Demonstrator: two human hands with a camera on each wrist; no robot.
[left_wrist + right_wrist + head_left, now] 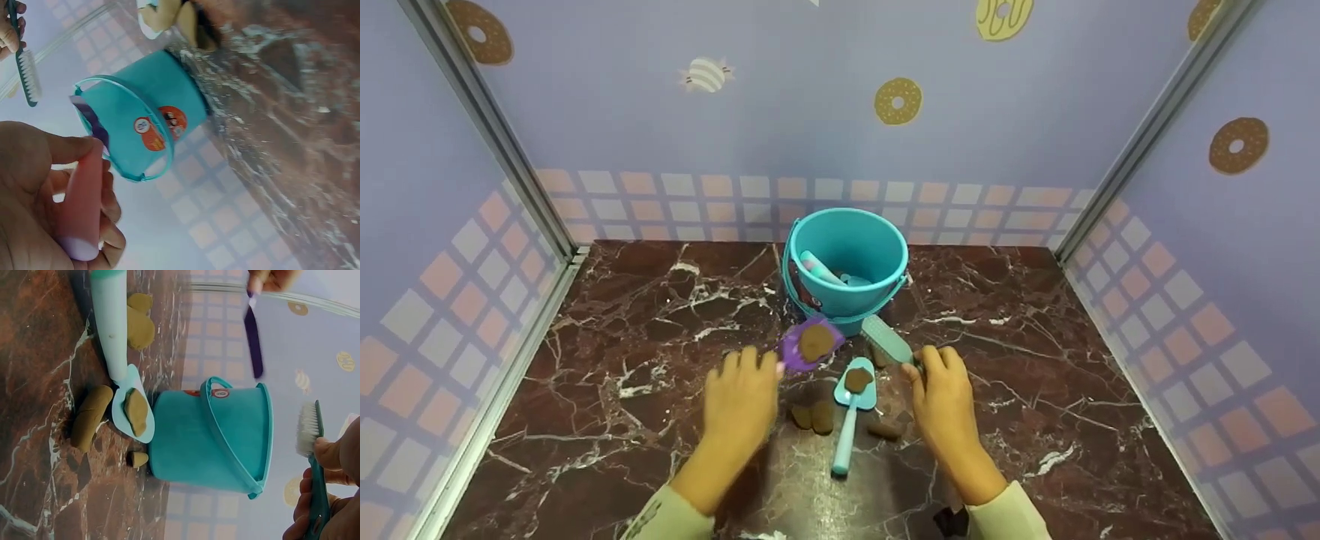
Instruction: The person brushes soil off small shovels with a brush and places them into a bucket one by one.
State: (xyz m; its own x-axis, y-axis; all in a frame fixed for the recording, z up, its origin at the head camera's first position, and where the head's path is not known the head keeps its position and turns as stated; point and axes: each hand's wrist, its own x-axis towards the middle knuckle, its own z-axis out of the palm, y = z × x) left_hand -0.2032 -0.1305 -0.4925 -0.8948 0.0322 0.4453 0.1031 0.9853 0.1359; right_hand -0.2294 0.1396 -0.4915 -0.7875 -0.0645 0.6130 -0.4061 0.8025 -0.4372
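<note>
My left hand grips the pink handle of a small shovel. Its purple blade is raised in front of the bucket, and a round brown patch shows on it in the head view; whether it is a loose piece is unclear. My right hand holds a teal-handled brush with white bristles, level with the bucket's rim. The turquoise bucket stands upright between and beyond both hands. A light blue shovel lies on the marbled surface with a brown lump in its blade.
Brown pieces lie left of the blue shovel, and a brown roll lies to its right. A pale handle and other items are inside the bucket. Lilac walls enclose the marbled surface at the back and both sides.
</note>
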